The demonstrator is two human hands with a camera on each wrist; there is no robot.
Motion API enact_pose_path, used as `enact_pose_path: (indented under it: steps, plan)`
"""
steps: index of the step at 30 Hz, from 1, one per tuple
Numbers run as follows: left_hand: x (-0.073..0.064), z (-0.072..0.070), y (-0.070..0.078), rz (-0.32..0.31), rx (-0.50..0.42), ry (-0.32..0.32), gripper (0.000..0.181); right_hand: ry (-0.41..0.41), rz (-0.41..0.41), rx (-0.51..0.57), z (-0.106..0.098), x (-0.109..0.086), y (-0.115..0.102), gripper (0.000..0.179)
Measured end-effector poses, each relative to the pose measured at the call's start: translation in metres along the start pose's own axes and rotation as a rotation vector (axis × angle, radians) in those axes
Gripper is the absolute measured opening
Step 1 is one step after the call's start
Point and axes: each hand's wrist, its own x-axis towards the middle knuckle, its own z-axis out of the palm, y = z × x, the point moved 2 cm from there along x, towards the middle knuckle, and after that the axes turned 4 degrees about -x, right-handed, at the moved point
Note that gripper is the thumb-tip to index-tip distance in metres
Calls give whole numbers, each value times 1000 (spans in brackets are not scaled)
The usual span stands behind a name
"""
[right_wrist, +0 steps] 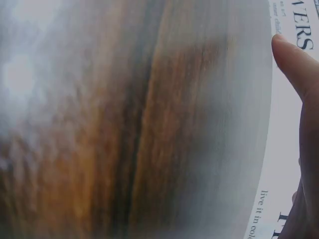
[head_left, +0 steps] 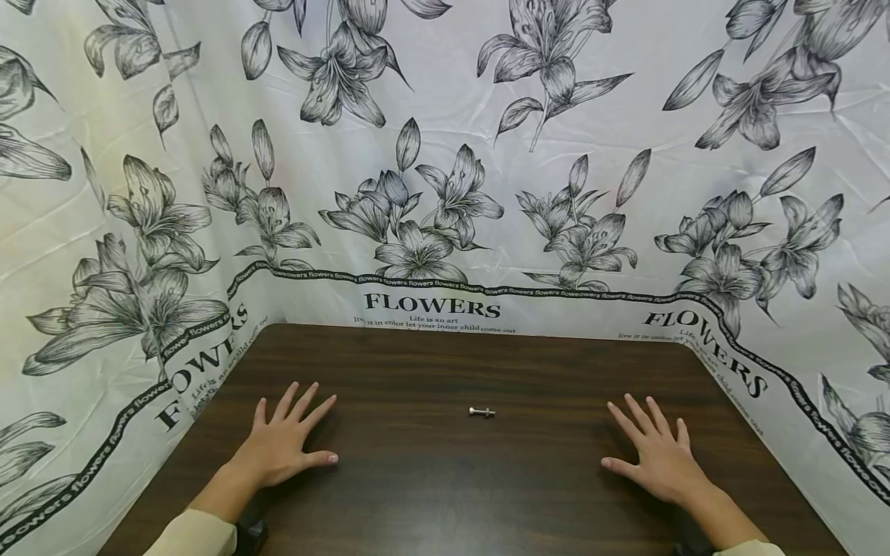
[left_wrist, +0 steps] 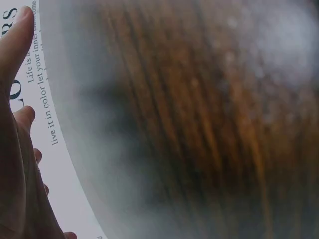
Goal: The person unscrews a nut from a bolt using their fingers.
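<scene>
A small silver bolt with a nut on its shank (head_left: pixel 481 412) lies on the dark brown wooden table (head_left: pixel 431 479), between the two hands in the head view. To its left, my left hand (head_left: pixel 281 440) is palm down over the table with fingers spread and holds nothing. My right hand (head_left: pixel 657 455) mirrors it on the other side, fingers also spread and nothing in its grasp. Each wrist view shows its own hand at the frame's edge, with the left thumb (left_wrist: pixel 17 45) and the right thumb (right_wrist: pixel 291 59) stretched out over blurred wood grain.
White fabric with black lily drawings (head_left: pixel 431 224) surrounds the table's back and sides. A black lettered band (head_left: pixel 445 284) runs along it, above the printed word FLOWERS. Pale sleeves (head_left: pixel 195 534) cover both forearms, and a dark strap (head_left: pixel 250 534) sits by the left wrist.
</scene>
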Motion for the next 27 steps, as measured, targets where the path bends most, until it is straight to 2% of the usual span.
enact_pose_path:
  steps: [6,13,20,27]
  plan:
    - [0,0,3,32,-34,17,90,-3,-31,74,0,1,-4,88]
    - [8,2,7,92,-40,60,85,26,-44,198,0,4,-9,87]
    - [18,6,12,80,-84,69,82,101,-60,275,0,9,-16,80]
    - [23,5,23,50,-229,109,76,137,-26,332,-2,12,-23,71]
